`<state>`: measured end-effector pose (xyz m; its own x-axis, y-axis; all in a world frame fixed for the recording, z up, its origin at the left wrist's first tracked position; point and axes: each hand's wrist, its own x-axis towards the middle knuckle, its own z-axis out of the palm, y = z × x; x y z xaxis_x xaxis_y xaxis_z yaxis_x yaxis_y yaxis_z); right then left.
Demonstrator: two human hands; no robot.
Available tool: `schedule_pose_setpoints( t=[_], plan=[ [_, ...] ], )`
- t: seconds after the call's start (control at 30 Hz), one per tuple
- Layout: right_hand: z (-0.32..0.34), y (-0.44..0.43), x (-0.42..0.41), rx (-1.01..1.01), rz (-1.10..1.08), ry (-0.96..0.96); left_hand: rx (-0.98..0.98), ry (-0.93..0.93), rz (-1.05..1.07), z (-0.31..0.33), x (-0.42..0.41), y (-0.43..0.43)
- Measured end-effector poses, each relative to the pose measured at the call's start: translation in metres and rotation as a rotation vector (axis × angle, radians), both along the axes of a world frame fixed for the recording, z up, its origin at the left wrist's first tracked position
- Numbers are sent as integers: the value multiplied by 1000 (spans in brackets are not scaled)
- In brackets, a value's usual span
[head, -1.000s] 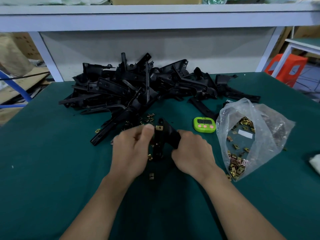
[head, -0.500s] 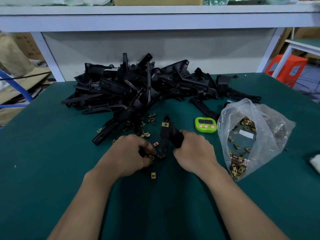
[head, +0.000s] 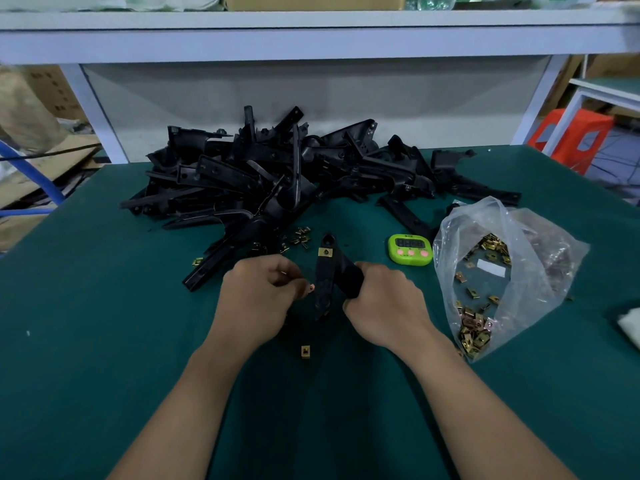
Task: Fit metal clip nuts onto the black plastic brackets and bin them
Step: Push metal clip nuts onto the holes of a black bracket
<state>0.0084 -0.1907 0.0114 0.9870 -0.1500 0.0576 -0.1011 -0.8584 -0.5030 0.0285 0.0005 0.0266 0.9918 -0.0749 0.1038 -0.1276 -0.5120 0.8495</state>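
Note:
My right hand (head: 384, 303) grips a black plastic bracket (head: 327, 271) by one arm and holds it upright over the green table. A brass clip nut (head: 325, 252) sits fitted near the bracket's upper end. My left hand (head: 258, 299) is just left of the bracket with its fingers curled, and something small shows at the fingertips beside the bracket's edge. One loose clip nut (head: 304, 351) lies on the table below my hands. More loose clip nuts (head: 299, 235) are scattered in front of the pile of black brackets (head: 277, 174).
A clear plastic bag (head: 502, 271) holding several clip nuts lies at the right. A green timer (head: 410, 249) sits between the bag and the held bracket. A white shelf frame (head: 311, 39) runs behind the table. Something white (head: 630, 327) lies at the right edge.
My left hand dropped from the bracket's top to the table near the loose nuts, then lifted back beside the bracket's middle. My right hand kept its grip on the bracket.

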Motion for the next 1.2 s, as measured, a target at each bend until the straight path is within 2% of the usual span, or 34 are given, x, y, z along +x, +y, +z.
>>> schedule_pose_setpoints(
  t=[0.1, 0.17, 0.33, 0.47, 0.57, 0.7, 0.83, 1.2],
  plan=[
    [0, 0, -1, 14, -10, -27, -300, 77, -21, 2, 0, -2],
    [1, 1, 0, 34, -25, -49, -421, 115, -50, 4, -1, -1],
    [1, 0, 1, 68, -46, -56, -506, 119, -83, 5, 0, 1],
    [3, -1, 0, 79, -61, -73, -563, 217, -137, 8, -4, -1],
    [6, -1, 0, 88, -73, -104, -679, 286, -125, 11, -5, 0],
    [9, 0, -2, 68, -68, -187, -827, 376, -215, 14, -5, 5],
    [10, 0, -3, 58, -62, -216, -852, 391, -271, 14, -6, 4],
    [11, -10, 1, 113, -69, -201, -720, 286, -267, 17, -8, 3]
  ],
)
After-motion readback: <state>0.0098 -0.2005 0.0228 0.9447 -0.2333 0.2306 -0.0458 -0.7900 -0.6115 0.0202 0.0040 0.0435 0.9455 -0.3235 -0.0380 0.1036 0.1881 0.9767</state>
